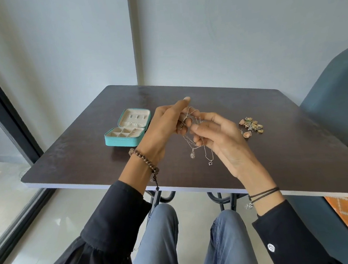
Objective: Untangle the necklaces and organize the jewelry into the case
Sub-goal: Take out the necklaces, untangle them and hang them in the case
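Loads of free table (76,161) lower left; only the jewelry case (125,136) centre-left and earring pile (251,125) centre-right blocked anything.

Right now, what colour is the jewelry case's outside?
Teal outside, cream lining; the jewelry case shows best in the head view, open on the table.
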The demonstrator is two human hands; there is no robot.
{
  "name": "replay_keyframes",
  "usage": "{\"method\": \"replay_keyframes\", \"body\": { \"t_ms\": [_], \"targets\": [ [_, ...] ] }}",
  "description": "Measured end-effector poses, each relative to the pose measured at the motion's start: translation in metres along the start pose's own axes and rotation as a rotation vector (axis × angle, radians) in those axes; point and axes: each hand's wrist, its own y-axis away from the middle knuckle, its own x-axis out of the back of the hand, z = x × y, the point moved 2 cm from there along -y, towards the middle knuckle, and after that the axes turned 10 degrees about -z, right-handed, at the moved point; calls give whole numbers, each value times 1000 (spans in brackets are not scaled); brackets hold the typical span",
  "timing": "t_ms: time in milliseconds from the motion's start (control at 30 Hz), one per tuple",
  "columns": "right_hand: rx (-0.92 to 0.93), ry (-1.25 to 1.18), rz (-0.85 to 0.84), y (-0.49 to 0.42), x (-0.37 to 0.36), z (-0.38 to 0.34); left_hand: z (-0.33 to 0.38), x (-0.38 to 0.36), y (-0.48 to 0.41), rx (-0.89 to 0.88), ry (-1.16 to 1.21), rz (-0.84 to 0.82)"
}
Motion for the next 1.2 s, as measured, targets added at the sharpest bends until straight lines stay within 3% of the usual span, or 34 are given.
{"method": "replay_keyframes", "body": {
  "t_ms": [200, 433, 600, 700, 867, 1067, 1133, 1200],
  "targets": [
    [-46, 125, -87, 1, 1, 0, 2, 0, -3, 46, 1, -30],
    [91, -300, 44, -5, 4, -16, -4, 2, -2, 42, 40, 14],
    [66, -483, 90, -8, 4, -27, -10, -1, -3, 68, 54, -35],
    [31, -399, 132, -8, 4, -29, -10, -2, -3, 62, 143, -38],
    [-17, -19, 88, -6, 4, -22, -3, -1, -2, 53, 302, -75],
    [-96, 210, 23, -9, -1, -19, 4, -7, -5, 72, 118, -68],
    [-97, 195, 17, -9, -3, -19, 2, -7, -6, 67, 70, -62],
    [-66, 4, 32, -9, -3, -21, 0, -4, -5, 64, 49, -49]
  ]
}}
